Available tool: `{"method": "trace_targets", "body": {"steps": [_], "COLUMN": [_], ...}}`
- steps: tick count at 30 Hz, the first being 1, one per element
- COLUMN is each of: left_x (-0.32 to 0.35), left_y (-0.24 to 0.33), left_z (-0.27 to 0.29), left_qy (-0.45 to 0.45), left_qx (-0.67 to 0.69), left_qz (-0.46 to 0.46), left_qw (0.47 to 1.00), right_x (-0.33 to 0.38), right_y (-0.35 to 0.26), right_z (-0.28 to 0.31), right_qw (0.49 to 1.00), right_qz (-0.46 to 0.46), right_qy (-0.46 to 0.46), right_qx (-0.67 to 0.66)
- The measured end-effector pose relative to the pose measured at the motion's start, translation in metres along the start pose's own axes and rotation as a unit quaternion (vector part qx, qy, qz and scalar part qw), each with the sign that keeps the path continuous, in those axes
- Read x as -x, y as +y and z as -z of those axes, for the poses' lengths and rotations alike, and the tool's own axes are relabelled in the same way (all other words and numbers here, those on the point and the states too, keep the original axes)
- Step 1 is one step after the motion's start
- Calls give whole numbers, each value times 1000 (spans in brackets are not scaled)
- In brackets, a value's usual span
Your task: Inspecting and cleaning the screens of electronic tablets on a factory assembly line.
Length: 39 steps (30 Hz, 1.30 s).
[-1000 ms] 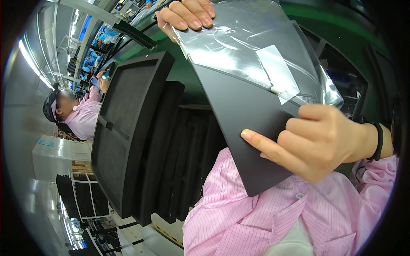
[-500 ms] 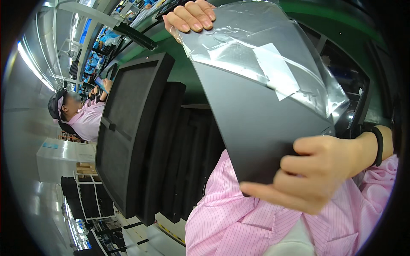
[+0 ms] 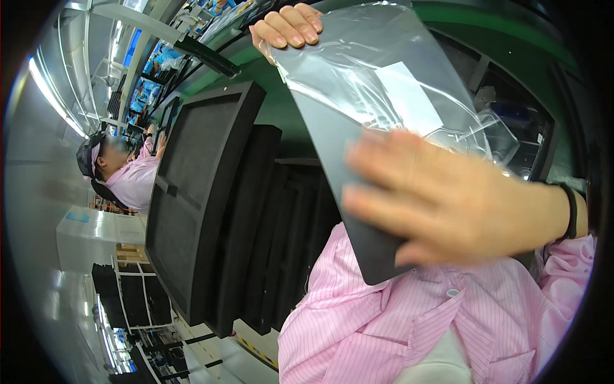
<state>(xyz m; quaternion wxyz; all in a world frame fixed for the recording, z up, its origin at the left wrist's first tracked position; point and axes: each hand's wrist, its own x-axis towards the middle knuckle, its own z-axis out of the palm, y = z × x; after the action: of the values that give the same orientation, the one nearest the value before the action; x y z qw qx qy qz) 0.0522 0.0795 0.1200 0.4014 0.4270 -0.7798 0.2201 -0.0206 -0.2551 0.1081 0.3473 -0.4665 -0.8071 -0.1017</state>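
A flat dark grey panel [image 3: 332,131], perhaps a laptop or its lid, is held up tilted in front of my chest. Clear plastic film [image 3: 345,61] covers its upper part, wrinkled and loose at the right, with a blank-looking white label [image 3: 408,96] on it. My left hand [image 3: 286,27] grips the panel's top left corner through the film, fingers on the face, thumb hidden. Blurred by motion, my right hand [image 3: 428,198] is spread over the lower part, fingers stretched out, hiding the film's lower edge. Whether it touches the surface I cannot tell.
A stack of black foam trays [image 3: 198,147] stands to the left, the front one with a shallow recess. Behind the panel lies a green surface [image 3: 294,137] with dark framed items [image 3: 511,121] on the right. A person in pink [image 3: 131,182] works farther left, near shelving [image 3: 137,288].
My right hand has moved up from the panel's lower edge, its curled fingers now stretched out across the face. My left hand keeps its hold. The loose film at the right has shifted.
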Motion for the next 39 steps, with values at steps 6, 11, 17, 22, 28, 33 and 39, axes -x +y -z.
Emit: {"method": "trace_targets", "body": {"steps": [6, 11, 17, 22, 28, 33, 39], "left_x": [4, -2, -11, -18, -25, -30, -31], "left_y": [22, -9, -9, -6, 4, 1, 9], "left_z": [-31, -42, -51, -53, -58, -56, -43], "left_qy": [203, 248, 264, 276, 290, 236, 190], "left_qx": [-19, 4, 2, -1, -19, 5, -6], "left_qz": [-25, -82, -73, -55, -44, -24, -5], "left_qw": [979, 965, 962, 960, 956, 971, 982], "right_x": [12, 9, 20, 20, 22, 21, 16], "right_y": [-8, 69, 95, 91, 91, 89, 94], "right_z": [10, 30, 34, 35, 30, 21, 28], "right_qw": [964, 911, 832, 845, 881, 898, 851], "right_qz": [137, -359, -518, -505, -452, -411, -494], "right_qy": [-90, 203, 61, 36, 89, 138, 69], "right_qx": [-209, 6, -186, -172, -112, -70, -166]}}
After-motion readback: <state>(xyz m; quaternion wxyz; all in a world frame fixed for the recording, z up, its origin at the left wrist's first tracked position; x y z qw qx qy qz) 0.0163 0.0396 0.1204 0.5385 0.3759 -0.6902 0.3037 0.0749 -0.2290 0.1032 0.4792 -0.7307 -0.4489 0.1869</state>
